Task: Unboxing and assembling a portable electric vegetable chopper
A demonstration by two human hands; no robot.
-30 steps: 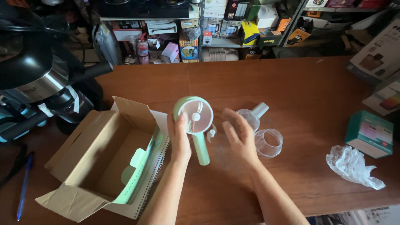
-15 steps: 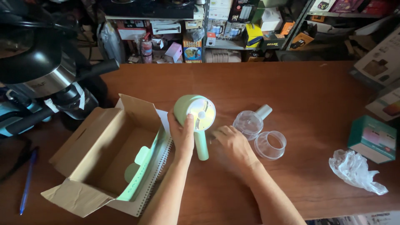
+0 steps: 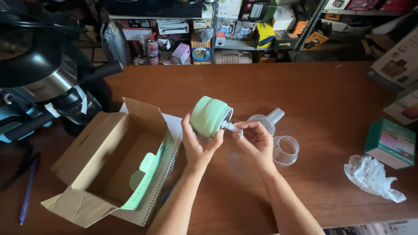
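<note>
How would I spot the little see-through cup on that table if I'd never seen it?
Start at the brown wooden table and find the person's right hand near its middle. Just right of that hand stands a short clear plastic cup, mouth up. Unlike the clear lidded piece behind it, it has no pale green spout.

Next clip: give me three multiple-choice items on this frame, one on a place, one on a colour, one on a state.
1. Where is the cardboard box?
A. left of the hands
B. right of the hands
C. on the shelf

2. What colour is the round device?
A. red
B. pale green
C. black

3. How is the box?
A. taped shut
B. crushed flat
C. open

Answers: 1 A, it sits on the table beside the left hand. 2 B, its shell is pale green, and the right hand pinches its white stem. 3 C, its flaps stand apart.
</note>
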